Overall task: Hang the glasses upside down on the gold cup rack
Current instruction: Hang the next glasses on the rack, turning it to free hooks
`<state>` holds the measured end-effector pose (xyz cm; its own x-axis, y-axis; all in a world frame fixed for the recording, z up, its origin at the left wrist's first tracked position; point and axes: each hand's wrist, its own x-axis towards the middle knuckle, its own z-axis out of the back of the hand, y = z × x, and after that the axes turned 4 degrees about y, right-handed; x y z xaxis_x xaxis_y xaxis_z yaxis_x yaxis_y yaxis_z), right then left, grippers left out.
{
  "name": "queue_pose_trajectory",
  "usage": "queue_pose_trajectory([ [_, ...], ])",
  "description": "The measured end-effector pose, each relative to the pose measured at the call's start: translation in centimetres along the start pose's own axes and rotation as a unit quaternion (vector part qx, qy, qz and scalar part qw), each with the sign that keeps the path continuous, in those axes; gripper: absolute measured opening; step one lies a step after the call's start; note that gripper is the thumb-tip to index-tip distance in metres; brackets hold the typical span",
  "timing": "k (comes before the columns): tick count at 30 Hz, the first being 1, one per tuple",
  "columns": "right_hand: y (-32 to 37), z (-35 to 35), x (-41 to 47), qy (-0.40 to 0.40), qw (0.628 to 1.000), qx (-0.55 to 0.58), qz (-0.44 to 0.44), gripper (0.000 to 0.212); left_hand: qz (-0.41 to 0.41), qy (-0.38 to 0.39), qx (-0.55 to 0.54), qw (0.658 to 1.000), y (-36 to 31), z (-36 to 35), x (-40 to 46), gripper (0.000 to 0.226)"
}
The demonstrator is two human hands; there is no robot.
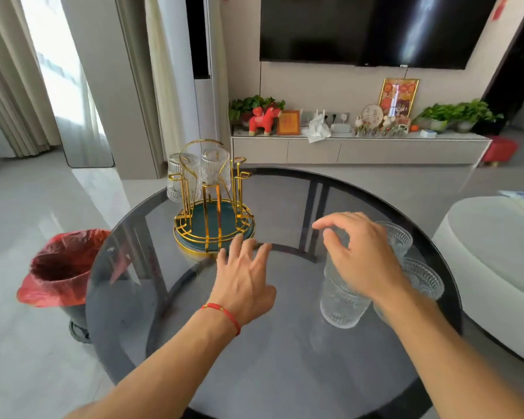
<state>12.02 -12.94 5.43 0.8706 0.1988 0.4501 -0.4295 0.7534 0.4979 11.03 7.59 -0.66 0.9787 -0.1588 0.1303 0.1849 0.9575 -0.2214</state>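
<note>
A gold wire cup rack (pixel 214 201) with a teal base stands at the far left of the round dark glass table (pixel 194 343). Two ribbed clear glasses (pixel 183 176) hang upside down on its far pegs. Several more ribbed glasses stand upright at the right of the table; the nearest one (pixel 342 300) is under my right hand (pixel 360 252), whose fingers curl over its rim without a clear grip. Two other glasses (pixel 424 279) sit behind that hand. My left hand (pixel 244 276), fingers spread, hovers just in front of the rack's base and holds nothing.
A bin with a red bag (pixel 61 270) stands on the floor left of the table. A white round seat (pixel 496 261) is close on the right. A TV cabinet (pixel 360 149) with plants and ornaments runs along the far wall.
</note>
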Motion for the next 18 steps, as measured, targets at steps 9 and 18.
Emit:
queue_pose_trajectory([
  [9, -2.7, 1.2, -1.6, -0.086, 0.988, 0.089, -0.087, 0.028, -0.084, -0.019, -0.279, 0.956, -10.9, -3.6, -2.2, 0.100],
  [18, -2.4, 2.0, -1.8, -0.110, 0.978, 0.156, -0.080, 0.024, 0.019, -0.020, -0.327, 0.945, -8.4, -1.2, -0.9, 0.096],
])
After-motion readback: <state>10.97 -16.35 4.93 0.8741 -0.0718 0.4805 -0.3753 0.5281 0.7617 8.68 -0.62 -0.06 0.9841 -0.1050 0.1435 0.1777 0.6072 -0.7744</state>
